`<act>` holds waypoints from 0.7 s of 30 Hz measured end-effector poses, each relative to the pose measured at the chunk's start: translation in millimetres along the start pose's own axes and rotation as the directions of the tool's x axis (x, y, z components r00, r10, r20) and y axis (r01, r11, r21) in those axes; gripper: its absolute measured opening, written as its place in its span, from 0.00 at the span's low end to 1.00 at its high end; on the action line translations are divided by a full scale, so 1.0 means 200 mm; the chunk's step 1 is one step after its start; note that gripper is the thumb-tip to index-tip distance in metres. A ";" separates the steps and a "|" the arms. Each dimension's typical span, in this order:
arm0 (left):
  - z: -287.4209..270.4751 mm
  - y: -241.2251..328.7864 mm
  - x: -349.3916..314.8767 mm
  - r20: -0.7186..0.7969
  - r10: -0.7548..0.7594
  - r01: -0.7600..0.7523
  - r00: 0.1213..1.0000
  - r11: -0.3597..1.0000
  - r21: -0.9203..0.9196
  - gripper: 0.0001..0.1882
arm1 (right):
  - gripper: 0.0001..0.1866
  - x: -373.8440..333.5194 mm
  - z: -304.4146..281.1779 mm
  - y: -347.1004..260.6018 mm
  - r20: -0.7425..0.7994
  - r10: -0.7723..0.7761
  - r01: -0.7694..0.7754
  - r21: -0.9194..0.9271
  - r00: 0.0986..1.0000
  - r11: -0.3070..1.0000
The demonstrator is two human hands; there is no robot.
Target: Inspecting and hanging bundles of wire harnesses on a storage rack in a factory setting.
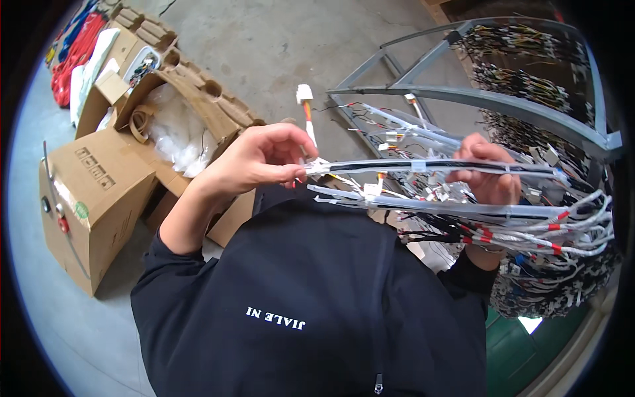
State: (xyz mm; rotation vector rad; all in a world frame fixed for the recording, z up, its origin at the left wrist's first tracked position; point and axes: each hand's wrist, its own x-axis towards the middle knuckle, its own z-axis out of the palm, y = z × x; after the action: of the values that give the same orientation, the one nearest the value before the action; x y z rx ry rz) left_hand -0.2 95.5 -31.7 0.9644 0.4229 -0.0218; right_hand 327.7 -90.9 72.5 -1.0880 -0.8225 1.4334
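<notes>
Head view: left hand (263,157) pinches one end of a clear-sleeved wire harness (383,167); right hand (493,177) holds it farther along, near red-banded cables (554,227); pulling it sideways could snag its loose wires there.

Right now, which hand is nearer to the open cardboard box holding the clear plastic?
Left. The left hand shows just right of the open cardboard box; the right hand is much farther right, at the wire bundle's right part, near the metal rack.
</notes>
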 end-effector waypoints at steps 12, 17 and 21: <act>0.07 -0.03 0.04 -0.026 0.150 -0.142 0.988 0.970 0.199 0.19 | 0.22 0.01 0.04 -0.03 -0.042 -0.041 0.037 -0.092 0.998 0.995; 0.14 -0.10 0.04 -0.122 0.335 -0.242 0.934 0.848 0.471 0.25 | 0.19 0.02 0.04 -0.03 -0.077 -0.015 0.012 -0.043 0.997 0.999; 0.16 -0.16 0.04 -0.202 0.612 -0.406 0.765 0.701 0.587 0.28 | 0.19 0.01 0.05 -0.03 -0.075 -0.013 0.012 -0.013 0.997 1.000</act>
State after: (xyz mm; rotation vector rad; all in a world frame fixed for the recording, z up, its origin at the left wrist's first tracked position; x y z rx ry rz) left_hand 12.2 52.6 -43.4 1.6146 0.5006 0.6227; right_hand 320.7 -86.4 80.2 -1.1382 -0.7843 1.3702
